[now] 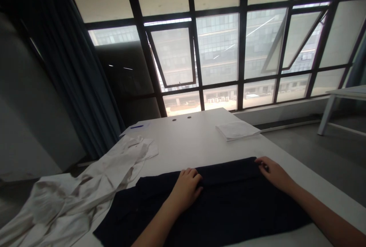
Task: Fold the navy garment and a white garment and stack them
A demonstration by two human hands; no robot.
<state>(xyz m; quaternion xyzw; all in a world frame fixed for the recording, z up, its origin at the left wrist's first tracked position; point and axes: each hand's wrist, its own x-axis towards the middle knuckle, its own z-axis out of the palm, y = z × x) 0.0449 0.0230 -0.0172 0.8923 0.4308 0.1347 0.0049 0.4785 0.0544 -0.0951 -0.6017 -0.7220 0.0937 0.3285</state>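
A dark navy garment (pixel 228 205) lies spread across the near part of the white table (pixel 183 144); its exact kind cannot be made out. My left hand (pixel 188 186) rests on top of it near the middle of its far edge, with fingers loosely bent and thumb apart. At the garment's far right corner my right hand (pixel 271 170) pinches the edge between thumb and fingers. To the left, touching or close to the navy cloth, is a rumpled off-white garment (pixel 77 193) that hangs over the table's left side.
A folded white cloth (pixel 237 129) lies at the table's right edge. Paper with a blue pen (pixel 137 126) sits at the far left. Beyond stand large windows (pixel 217 48), a dark blue curtain (pixel 77 71) and another table (pixel 343 93) at the right.
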